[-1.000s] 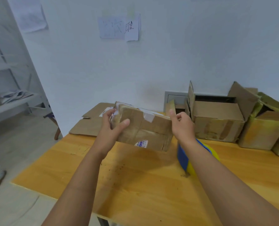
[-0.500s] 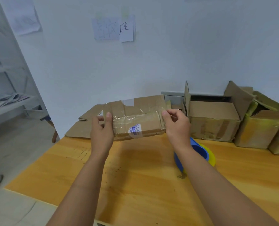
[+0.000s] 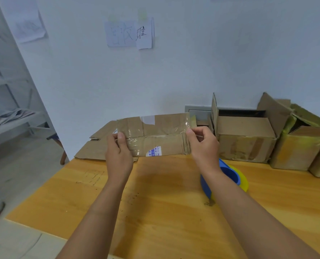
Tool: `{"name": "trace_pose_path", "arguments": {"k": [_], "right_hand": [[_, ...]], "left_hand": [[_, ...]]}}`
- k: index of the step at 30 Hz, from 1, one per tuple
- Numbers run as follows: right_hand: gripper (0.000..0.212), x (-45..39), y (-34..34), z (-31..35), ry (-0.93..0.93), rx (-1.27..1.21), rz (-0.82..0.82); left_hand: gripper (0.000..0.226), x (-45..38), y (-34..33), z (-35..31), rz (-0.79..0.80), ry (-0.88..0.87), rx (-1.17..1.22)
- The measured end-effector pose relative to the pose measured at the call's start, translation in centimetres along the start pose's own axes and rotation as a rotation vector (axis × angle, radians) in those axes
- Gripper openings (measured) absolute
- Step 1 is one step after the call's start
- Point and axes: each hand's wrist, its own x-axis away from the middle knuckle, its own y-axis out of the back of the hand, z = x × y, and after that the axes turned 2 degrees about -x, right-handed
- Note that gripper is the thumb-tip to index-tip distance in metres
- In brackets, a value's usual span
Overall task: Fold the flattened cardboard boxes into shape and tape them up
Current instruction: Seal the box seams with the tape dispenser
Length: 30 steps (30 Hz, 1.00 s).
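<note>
I hold a small brown cardboard box (image 3: 155, 135) above the far part of the wooden table (image 3: 155, 212). It is covered in old clear tape and has a blue and white label on its front. My left hand (image 3: 118, 154) grips its left end, thumb on the front face. My right hand (image 3: 202, 144) pinches its right end. The box's long upper flap stands up, facing me. A blue and yellow tape roll (image 3: 228, 178) lies on the table under my right wrist.
A flattened cardboard sheet (image 3: 92, 148) lies at the table's far left corner, behind the held box. Folded-up boxes stand along the wall at right: a brown one (image 3: 245, 141) with open flaps and a yellowish one (image 3: 301, 146). White shelving stands at left.
The box turned in my hands from a tilted closed block to a front-facing one, and its upper flap has opened upward. Both hands shifted to its two ends.
</note>
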Motion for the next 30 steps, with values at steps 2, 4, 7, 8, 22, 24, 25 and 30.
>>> {"name": "trace_pose_path", "arguments": {"k": [2,4,7,8,22,24,25,30], "right_hand": [[0.011,-0.4,0.2,-0.1,0.053,0.046,0.023],[0.017,-0.7,0.4,-0.4,0.088,0.095,0.028],[0.020,-0.9,0.3,-0.7,0.118,0.105,0.019],[0.020,-1.0,0.3,-0.8,0.115,0.104,0.011],[0.085,-0.1,-0.5,-0.5,-0.185,0.122,0.358],[0.103,0.4,-1.2,-0.2,-0.220,-0.019,0.471],[0.106,0.8,-1.5,-0.2,-0.225,-0.089,0.508],[0.092,1.9,-1.9,-1.8,-0.165,-0.149,0.505]], "left_hand": [[0.024,0.0,0.0,0.1,0.009,-0.020,0.003],[0.022,0.1,0.0,0.2,0.042,-0.047,-0.004],[0.032,0.0,0.1,0.0,0.090,-0.080,0.008],[0.037,-0.1,0.2,-0.1,0.114,-0.085,0.024],[0.056,1.9,-0.9,2.1,0.092,-0.881,-0.276],[0.049,2.6,-1.5,2.7,0.104,-0.907,-0.258],[0.046,2.9,-1.7,2.9,0.123,-0.903,-0.250],[0.052,4.1,-2.2,3.9,0.306,-0.752,-0.188]]}}
